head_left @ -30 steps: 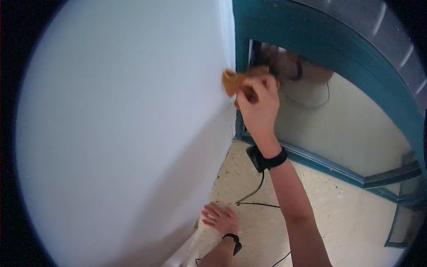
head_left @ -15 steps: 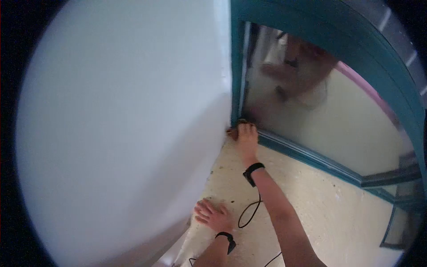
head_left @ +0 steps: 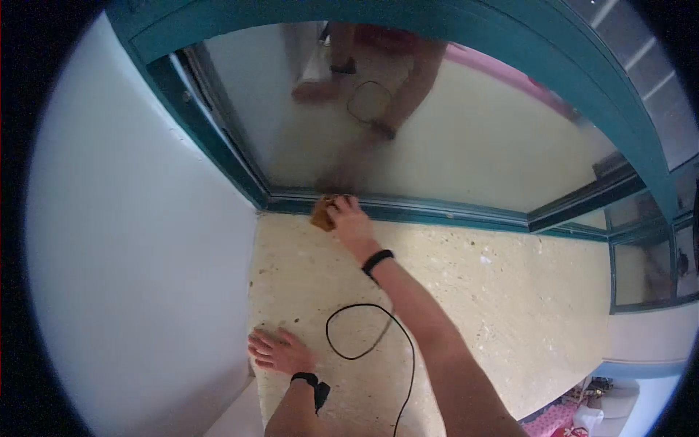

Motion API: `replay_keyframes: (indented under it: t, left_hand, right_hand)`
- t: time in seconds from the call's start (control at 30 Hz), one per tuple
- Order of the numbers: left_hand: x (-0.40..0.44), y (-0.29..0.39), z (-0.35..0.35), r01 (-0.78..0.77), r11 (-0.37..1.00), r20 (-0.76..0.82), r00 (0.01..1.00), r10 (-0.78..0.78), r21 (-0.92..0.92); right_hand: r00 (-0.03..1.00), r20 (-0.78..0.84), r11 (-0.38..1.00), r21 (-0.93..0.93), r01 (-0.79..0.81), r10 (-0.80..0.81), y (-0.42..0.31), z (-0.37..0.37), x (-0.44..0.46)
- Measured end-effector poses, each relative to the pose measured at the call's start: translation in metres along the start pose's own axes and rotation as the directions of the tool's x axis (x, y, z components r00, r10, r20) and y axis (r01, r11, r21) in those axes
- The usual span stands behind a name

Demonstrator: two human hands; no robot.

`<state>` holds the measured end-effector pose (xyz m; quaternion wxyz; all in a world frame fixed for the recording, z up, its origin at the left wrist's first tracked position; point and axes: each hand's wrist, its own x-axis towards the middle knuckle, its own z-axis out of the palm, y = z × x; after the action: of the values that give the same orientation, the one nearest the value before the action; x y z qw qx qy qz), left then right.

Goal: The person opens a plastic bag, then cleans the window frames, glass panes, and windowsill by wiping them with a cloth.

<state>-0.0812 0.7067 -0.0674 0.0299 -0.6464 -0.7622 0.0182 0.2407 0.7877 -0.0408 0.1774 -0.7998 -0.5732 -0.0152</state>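
My right hand (head_left: 351, 224) is closed on a brown cloth (head_left: 322, 214), which it presses against the green frame's bottom rail (head_left: 415, 210) below the dark glass (head_left: 466, 138). A black band is round that wrist. Lower down on the left, my left hand (head_left: 282, 351) lies with its fingers spread on the cream, speckled sill (head_left: 466, 291), close to the white wall; nothing shows in it. Its wrist also bears a black band with a dark device. The glass reflects the arms.
A black cable (head_left: 328, 331) loops over the sill between the arms. The white wall (head_left: 145, 255) rises at the left. At the lower right, below the sill's edge, lie a pink spotted cloth (head_left: 551, 421) and other items.
My right hand and the cloth have come down the frame's side to its bottom rail, then moved along it away from the corner. The view has turned right; my left hand stays spread on the sill.
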Motion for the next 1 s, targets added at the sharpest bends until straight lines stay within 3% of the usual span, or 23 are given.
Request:
replay_keyframes:
  t: [0.07, 0.2, 0.27, 0.33, 0.4, 0.47, 0.53, 0.63, 0.73, 0.8, 0.83, 1.0]
  left_hand:
    - [0.002, 0.002, -0.003, 0.004, 1.000, -0.016, 1.000, -0.004, 0.000]
    - [0.001, -0.001, 0.000, -0.005, 1.000, -0.032, 0.999, 0.004, -0.019]
    - [0.001, -0.002, 0.000, -0.016, 0.999, -0.040, 0.999, 0.015, -0.033]
    - [0.000, -0.001, 0.001, -0.012, 1.000, -0.050, 0.999, 0.012, -0.007]
    - [0.002, 0.002, 0.001, 0.000, 1.000, -0.037, 0.999, 0.000, 0.004]
    - [0.004, 0.004, -0.004, 0.035, 0.999, 0.011, 0.999, -0.035, 0.009]
    - [0.001, 0.002, -0.006, 0.008, 1.000, 0.001, 1.000, -0.008, 0.028]
    - [0.002, 0.003, -0.007, -0.007, 1.000, -0.006, 1.000, 0.007, 0.019]
    - [0.001, 0.001, 0.002, 0.009, 0.999, -0.037, 0.999, -0.008, 0.039]
    - [0.002, 0.002, 0.005, 0.022, 0.999, -0.026, 0.999, -0.022, 0.024]
    - [0.002, 0.002, 0.009, 0.018, 0.999, -0.030, 0.999, -0.017, 0.030]
    - [0.004, 0.002, 0.002, 0.023, 0.999, -0.023, 0.999, -0.023, 0.024]
  right_hand:
    - [0.999, -0.047, 0.999, -0.048, -0.012, 0.010, 0.056, -0.019, -0.039]
    - [0.978, -0.098, 0.983, -0.002, -0.186, 0.185, 0.164, -0.067, -0.117]
    - [0.951, -0.102, 0.952, -0.061, -0.300, 0.293, 0.199, -0.100, -0.149]
    - [0.910, -0.200, 0.879, -0.249, -0.406, 0.364, 0.250, -0.109, -0.181]
    - [0.669, -0.188, 0.692, 0.100, -0.715, 0.719, 0.280, -0.155, -0.203]
    - [0.499, -0.384, 0.520, -0.055, -0.852, 0.777, 0.338, -0.184, -0.247]
    - [0.321, -0.588, 0.172, -0.296, -0.940, 0.742, 0.380, -0.207, -0.272]
    - [0.267, -0.455, 0.279, -0.042, -0.959, 0.850, 0.425, -0.228, -0.288]
    - [0.042, -0.295, 0.057, 0.043, -0.997, 0.955, 0.446, -0.195, -0.278]
    - [0.070, -0.206, 0.089, 0.081, -0.993, 0.976, 0.406, -0.176, -0.262]
    - [0.131, -0.407, 0.082, -0.137, -0.987, 0.904, 0.432, -0.142, -0.268]
    - [0.255, -0.310, 0.127, -0.377, -0.917, 0.916, 0.338, -0.128, -0.185]
